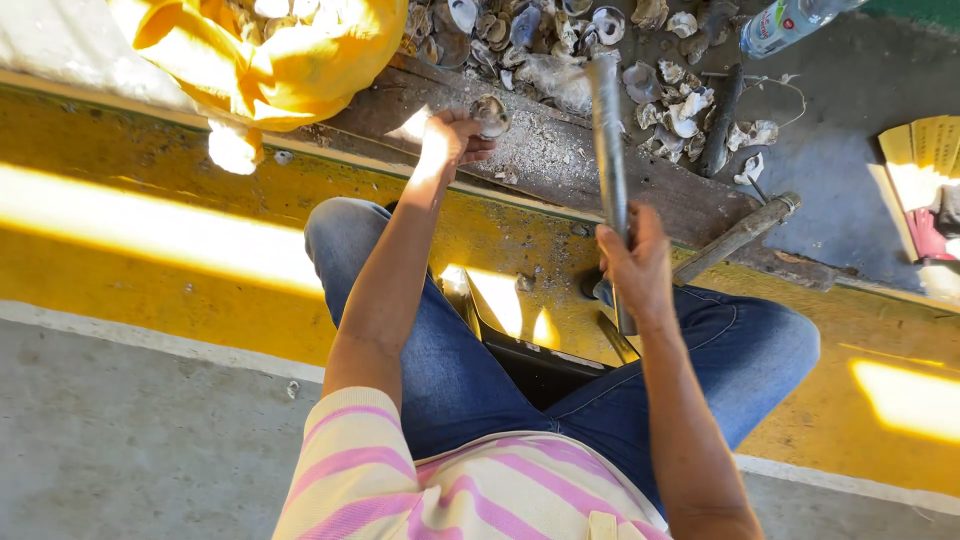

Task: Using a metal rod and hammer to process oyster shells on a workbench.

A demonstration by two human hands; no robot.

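Head view, looking down: big yellow cloth sack [265, 55] at top left, beside a heap of grey and white oyster shells [560, 40]. Below them, a worn dark wooden board [560, 160] used as a counter. Long grey metal bar [610, 150], gripped tight low down by the right hand [635, 265], its top end raised over the board. Left hand [455, 135] closed around one small rough grey shell [490, 115], pressed onto the board. Best done well, probably: shell kept flat and steady, fingers tucked back, bar brought down straight onto the shell's edge, not too hard.
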